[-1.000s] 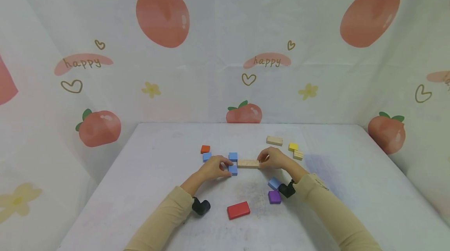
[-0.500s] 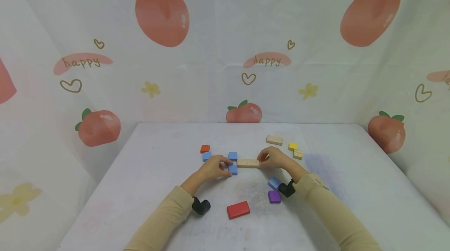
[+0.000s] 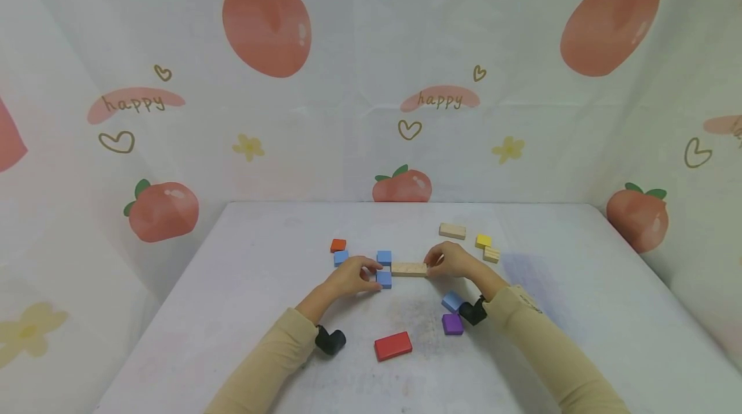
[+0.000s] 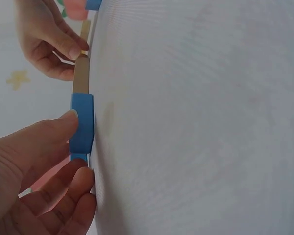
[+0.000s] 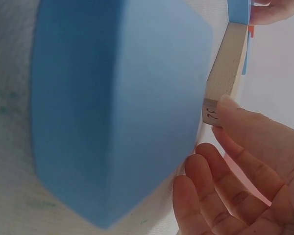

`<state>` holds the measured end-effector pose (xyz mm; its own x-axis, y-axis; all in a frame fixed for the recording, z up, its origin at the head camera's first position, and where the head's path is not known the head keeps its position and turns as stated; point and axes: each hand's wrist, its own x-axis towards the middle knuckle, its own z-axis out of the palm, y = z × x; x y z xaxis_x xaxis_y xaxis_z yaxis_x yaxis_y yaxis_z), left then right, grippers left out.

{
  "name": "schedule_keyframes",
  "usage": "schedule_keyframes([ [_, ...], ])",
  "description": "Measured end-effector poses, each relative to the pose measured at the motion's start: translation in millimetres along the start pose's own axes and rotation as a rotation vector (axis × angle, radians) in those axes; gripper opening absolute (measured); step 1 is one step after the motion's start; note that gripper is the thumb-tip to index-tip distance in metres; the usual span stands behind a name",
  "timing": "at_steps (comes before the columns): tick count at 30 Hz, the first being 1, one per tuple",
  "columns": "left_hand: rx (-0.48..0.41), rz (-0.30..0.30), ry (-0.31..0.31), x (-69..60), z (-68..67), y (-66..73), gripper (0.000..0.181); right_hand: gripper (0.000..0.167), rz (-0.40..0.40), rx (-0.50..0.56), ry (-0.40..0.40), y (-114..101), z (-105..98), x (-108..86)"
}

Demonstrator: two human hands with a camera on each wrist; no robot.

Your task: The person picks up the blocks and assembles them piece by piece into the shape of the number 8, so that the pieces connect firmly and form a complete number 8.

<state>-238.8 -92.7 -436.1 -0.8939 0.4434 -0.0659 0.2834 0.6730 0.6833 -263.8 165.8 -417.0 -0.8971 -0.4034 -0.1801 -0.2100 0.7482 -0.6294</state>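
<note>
On the white table in the head view, my left hand (image 3: 351, 277) holds the nearer of two small blue blocks (image 3: 384, 280) between thumb and forefinger. The left wrist view shows my thumb on this block's side, while the forefinger is partly hidden behind it. Just beyond lies the other blue block (image 3: 384, 257). A long plain wooden block (image 3: 409, 270) runs rightward from the two blue ones. Its right end is pinched by my right hand (image 3: 451, 261), the thumb against the marked end in the right wrist view (image 5: 210, 113), with the other fingers loosely curled.
An orange-red block (image 3: 339, 245) and a blue block (image 3: 341, 259) lie beyond my left hand. A wooden block (image 3: 452, 231), a yellow block (image 3: 484, 241) and a striped one (image 3: 491, 254) lie at back right. Nearer are blue (image 3: 452, 302), purple (image 3: 453, 324) and red (image 3: 393, 346) blocks.
</note>
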Motion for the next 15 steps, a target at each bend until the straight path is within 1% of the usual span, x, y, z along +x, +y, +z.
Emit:
schedule_keyframes([
  [2,-0.009,-0.001,0.005,-0.5,-0.7,-1.0,0.037,0.015,-0.003,-0.003,0.001,0.5,0.0,0.1],
  [9,-0.025,0.023,0.016,-1.2,-1.9,-3.9,0.034,0.016,0.004,-0.003,0.001,1.9,0.9,0.4],
  [15,-0.029,0.020,0.010,-1.1,-2.0,-4.5,0.032,0.019,-0.005,0.005,-0.003,1.5,-0.3,-0.9],
])
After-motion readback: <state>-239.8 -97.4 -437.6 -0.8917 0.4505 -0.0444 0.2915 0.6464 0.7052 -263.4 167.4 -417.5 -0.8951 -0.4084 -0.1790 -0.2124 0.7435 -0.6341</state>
